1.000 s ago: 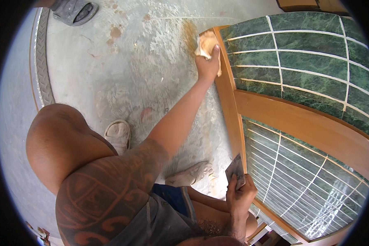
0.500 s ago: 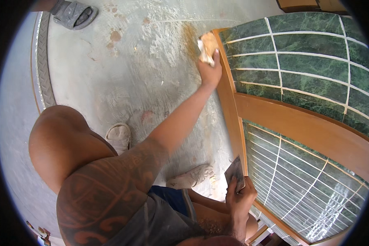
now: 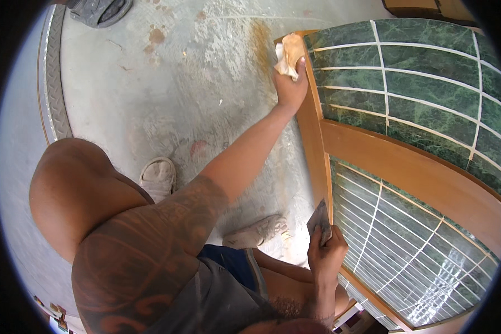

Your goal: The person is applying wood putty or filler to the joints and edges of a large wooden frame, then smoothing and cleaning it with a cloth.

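Observation:
My left hand (image 3: 291, 89) reaches far forward, its fingers closed round a crumpled rag (image 3: 293, 54) stained orange-tan with white folds. The rag rests against the far end of the orange-brown wooden frame (image 3: 322, 161). Nearer to me, at the frame's lower edge strip, my right hand (image 3: 327, 250) grips a thin, dark grey flat piece (image 3: 319, 224); whether it is a sheet of abrasive or a scraper blade I cannot tell. Beside both hands, the frame surrounds green marbled panels (image 3: 428, 92) crossed by white lines.
A stained, scuffed concrete floor (image 3: 178, 100) spreads to the left of the frame. My dusty shoes (image 3: 256, 232) stand close to it. Another grey sandal (image 3: 101, 11) shows at the far left, near a ridged metal strip (image 3: 55, 72). A brown box-like object (image 3: 417, 6) sits at the far right.
The rag and my left hand have shifted slightly up along the frame's end. My right hand keeps its hold, with the dark piece tilted a little differently. The whole view has moved slightly.

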{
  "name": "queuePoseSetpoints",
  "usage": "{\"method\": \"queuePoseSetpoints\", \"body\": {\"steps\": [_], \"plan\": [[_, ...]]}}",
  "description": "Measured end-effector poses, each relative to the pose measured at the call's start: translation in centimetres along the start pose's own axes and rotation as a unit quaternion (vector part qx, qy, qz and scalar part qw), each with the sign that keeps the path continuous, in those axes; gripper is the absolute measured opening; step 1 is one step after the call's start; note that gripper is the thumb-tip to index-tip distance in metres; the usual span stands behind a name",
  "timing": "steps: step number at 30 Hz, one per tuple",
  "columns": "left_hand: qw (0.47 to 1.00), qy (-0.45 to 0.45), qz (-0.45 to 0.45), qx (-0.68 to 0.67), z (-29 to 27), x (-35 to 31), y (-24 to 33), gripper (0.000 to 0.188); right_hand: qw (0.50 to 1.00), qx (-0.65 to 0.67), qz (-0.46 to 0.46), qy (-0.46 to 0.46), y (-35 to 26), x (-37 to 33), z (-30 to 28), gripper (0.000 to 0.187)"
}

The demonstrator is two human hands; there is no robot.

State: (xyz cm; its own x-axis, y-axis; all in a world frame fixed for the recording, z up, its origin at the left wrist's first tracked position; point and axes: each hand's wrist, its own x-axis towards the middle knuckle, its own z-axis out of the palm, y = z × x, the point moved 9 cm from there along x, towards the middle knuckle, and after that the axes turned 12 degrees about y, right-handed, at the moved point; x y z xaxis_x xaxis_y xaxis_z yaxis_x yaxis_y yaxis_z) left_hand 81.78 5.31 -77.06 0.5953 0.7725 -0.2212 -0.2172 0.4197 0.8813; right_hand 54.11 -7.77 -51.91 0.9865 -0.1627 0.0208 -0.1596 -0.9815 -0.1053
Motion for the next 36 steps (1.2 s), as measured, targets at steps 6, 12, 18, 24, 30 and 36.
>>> {"method": "queuePoseSetpoints", "body": {"steps": [6,12,18,24,30,36], "plan": [[0.999,0.049,0.008,0.004,-0.8,-0.5,0.2,0.025,1.000,0.012,-0.003,0.004,-1.9,-0.2,-0.1,0.015],[0.992,0.038,-0.120,-0.004,-0.2,4.1,1.6,0.031,0.994,0.088,0.064,0.009,1.1,-1.1,1.2,0.018],[0.959,0.174,-0.220,-0.038,-6.2,3.8,2.2,0.038,0.989,0.028,-0.122,0.073,-2.2,5.9,7.3,0.016],[0.962,0.227,-0.151,-0.031,-8.5,5.4,0.2,0.027,0.966,0.058,-0.141,0.207,-8.2,16.5,14.4,0.019],[0.985,0.064,-0.160,-0.003,-5.7,4.7,0.6,0.024,0.953,0.080,-0.140,0.257,-10.0,20.3,17.2,0.017],[0.978,-0.029,-0.187,0.084,-6.6,3.4,-2.7,0.038,0.946,0.125,-0.121,0.272,-9.9,21.2,18.8,0.019]]}}
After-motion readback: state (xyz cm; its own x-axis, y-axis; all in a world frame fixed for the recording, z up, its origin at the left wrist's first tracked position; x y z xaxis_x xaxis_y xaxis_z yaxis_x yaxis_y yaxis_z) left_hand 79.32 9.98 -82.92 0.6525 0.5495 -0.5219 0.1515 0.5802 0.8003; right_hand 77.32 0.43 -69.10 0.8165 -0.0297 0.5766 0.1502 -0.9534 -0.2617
